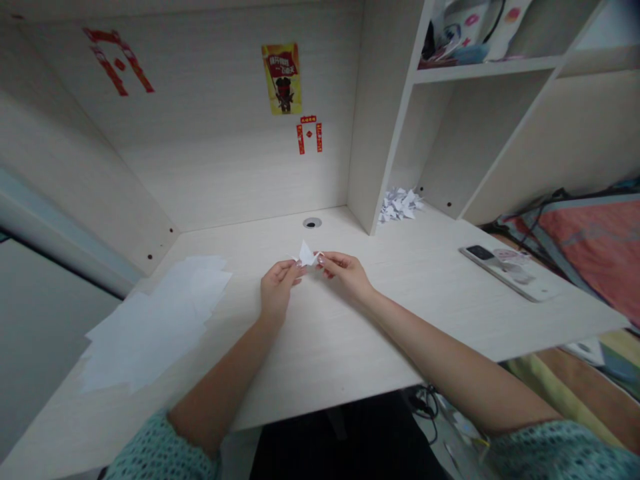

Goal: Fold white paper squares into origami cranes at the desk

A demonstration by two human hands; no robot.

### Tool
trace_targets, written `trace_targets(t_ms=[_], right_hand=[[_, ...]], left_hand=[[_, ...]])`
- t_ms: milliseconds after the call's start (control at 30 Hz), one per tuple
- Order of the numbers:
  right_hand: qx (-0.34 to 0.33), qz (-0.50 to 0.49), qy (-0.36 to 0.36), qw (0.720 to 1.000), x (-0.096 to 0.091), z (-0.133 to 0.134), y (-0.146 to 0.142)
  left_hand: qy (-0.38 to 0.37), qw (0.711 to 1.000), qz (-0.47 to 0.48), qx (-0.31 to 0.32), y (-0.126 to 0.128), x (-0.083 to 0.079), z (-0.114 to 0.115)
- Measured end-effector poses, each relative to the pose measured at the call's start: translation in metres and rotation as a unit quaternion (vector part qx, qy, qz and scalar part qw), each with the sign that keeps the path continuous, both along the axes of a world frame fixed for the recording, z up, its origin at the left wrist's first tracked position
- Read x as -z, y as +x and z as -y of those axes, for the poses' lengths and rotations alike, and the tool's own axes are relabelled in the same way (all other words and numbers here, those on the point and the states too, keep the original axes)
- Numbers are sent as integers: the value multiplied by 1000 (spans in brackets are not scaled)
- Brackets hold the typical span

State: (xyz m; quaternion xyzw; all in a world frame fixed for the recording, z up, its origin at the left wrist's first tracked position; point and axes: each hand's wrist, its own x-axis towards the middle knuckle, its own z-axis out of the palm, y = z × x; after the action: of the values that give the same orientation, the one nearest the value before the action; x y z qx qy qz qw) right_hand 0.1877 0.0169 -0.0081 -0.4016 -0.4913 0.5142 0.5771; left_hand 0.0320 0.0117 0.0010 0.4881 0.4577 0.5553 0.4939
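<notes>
A small white paper crane (307,254) is held up between my two hands, just above the desk, with one pointed wing or peak standing upward. My left hand (280,283) pinches its left end between thumb and fingers. On the other side, my right hand (347,270) grips the thin right tip in a pinch. The underside of the crane is partly hidden by my fingertips.
Loose white paper sheets (155,320) lie spread at the left of the desk (320,360). A pile of folded white paper pieces (400,204) sits in the right cubby. A phone (507,272) rests near the right edge. A cable hole (313,223) is at the back.
</notes>
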Motion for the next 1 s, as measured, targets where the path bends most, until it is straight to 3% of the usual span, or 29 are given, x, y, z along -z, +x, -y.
trace_targets(t_ms=[133,433,667,867,1000], right_hand=[[71,15,4,997,-2,-1,3],[78,64,42,994,2,0,1],[165,209,141,954,-2,8,1],[151,264,193,933,-3,10,2],[146,230,163,948,-3,7,2]], left_hand=[[-12,1000,23,2,-1,-1,1],[-17,998,44,30,0,0,2],[10,1000,19,3,2,2,1],[32,999,33,-21,1,1,0],[29,999,34,-31,0,0,0]])
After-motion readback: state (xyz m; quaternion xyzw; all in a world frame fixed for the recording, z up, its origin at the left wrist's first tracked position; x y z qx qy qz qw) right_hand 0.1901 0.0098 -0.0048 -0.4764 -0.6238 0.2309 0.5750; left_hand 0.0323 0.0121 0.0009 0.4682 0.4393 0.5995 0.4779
